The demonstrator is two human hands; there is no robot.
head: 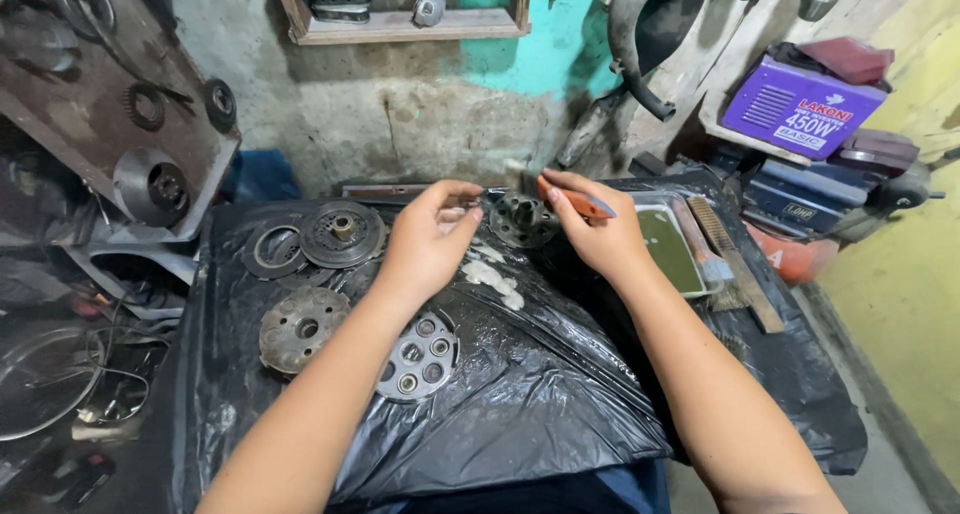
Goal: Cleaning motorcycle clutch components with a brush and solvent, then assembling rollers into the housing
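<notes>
Our left hand [432, 236] pinches the greasy metal hub [522, 220]; right hand [598, 232] grips an orange-handled brush [572, 201]. Heavy, stiff, probably slippery; best held by its rim

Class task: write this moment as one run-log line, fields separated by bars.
left hand: steadies round metal hub | right hand: holds orange-handled brush on hub | surface: black plastic sheet | nearby: perforated metal discs

A bench covered in black plastic sheet [520, 394] carries round metal clutch plates [300, 326] below the left hand [430, 239] and a tray [668, 249] just beside the right hand [600, 236].
</notes>
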